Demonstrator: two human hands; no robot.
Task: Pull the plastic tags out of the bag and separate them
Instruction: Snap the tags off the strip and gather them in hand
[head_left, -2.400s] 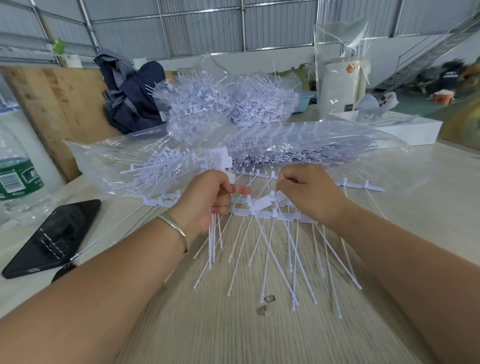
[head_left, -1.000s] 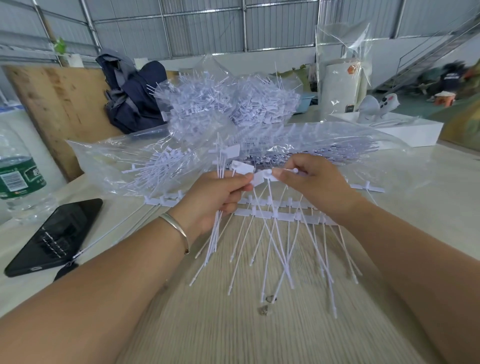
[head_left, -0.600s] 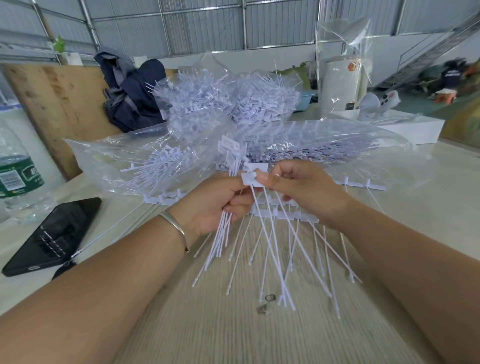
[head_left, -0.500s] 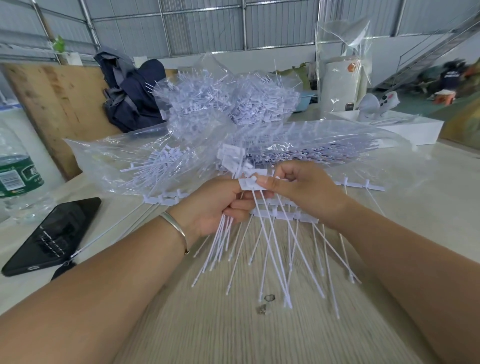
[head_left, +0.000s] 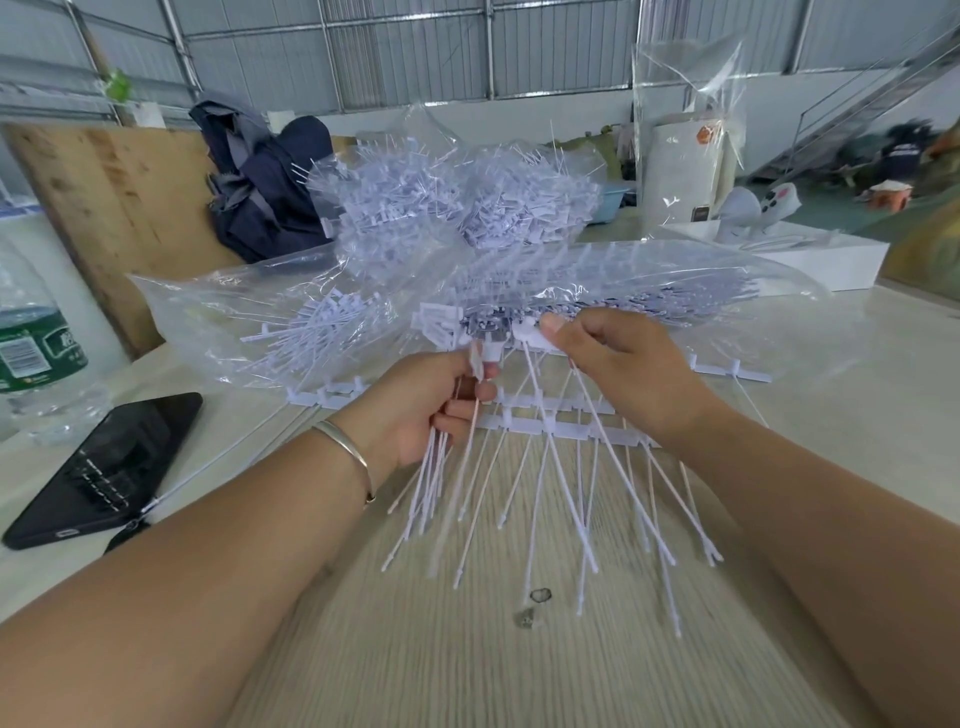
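Left hand (head_left: 426, 405) grips a bundle of freed tags (head_left: 441, 467), keeping them gathered; right hand (head_left: 618, 369) pinches one tag's head (head_left: 527, 332), probably to snap it loose. Joined strips (head_left: 561, 423) lie on the table (head_left: 467, 649) below, the bag (head_left: 597, 280) just behind.

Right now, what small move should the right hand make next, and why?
Probably pass its tag across to the left hand. The right hand pinches the head of one white tag beside the bundle of separated tags that the left hand grips, while more joined tags lie on the table.
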